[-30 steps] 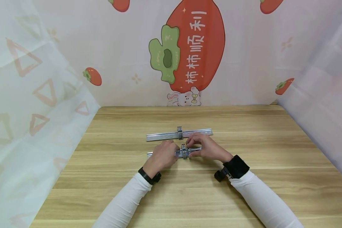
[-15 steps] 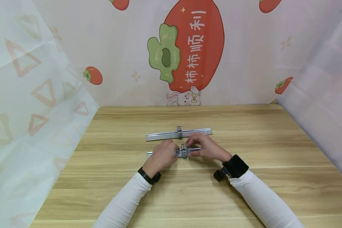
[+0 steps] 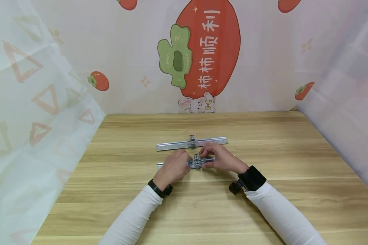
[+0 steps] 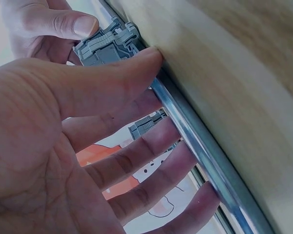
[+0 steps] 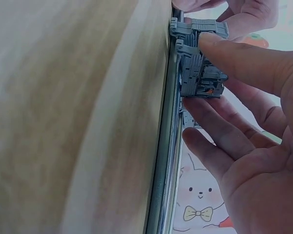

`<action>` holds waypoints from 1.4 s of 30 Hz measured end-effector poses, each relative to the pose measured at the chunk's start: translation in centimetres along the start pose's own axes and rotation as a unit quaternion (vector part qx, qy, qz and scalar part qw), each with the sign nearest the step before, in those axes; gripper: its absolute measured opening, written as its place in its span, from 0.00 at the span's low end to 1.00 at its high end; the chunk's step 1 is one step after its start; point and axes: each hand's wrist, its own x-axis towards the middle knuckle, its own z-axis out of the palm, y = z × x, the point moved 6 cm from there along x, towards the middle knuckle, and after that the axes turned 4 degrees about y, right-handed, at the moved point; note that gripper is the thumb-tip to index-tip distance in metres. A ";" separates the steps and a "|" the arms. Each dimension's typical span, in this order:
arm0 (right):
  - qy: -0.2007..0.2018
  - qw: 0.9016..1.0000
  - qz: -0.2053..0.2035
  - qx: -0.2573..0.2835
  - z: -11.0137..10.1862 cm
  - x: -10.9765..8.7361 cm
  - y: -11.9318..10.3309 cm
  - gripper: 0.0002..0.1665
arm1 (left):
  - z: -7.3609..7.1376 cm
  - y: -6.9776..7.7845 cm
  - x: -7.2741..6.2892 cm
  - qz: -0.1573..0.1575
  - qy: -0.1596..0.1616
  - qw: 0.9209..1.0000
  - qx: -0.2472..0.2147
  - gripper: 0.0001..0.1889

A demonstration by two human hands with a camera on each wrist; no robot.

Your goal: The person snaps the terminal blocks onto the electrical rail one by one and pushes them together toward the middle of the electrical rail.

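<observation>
Two metal DIN rails lie one behind the other on the table. My left hand (image 3: 173,166) holds the near rail (image 4: 200,146), thumb on one edge and fingertips along the other. To its right, grey terminal blocks (image 3: 197,161) sit upright on that rail. My right hand (image 3: 222,160) pinches a grey terminal block (image 5: 202,73) between thumb and fingers, right against the rail and beside another block. The fingers of both hands hide parts of the near rail in the head view.
Behind the hands lies the far DIN rail (image 3: 171,146), slightly slanted, with several grey terminal blocks (image 3: 192,141) near its middle. The wooden table (image 3: 196,211) ends at a printed backdrop (image 3: 128,95), with white sheets at both sides.
</observation>
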 end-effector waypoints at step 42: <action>0.003 1.000 0.023 -0.011 0.3 -0.2 -0.5 0.25 | 0.1 -0.1 0.0 -0.005 0.001 1.000 0.000 0.09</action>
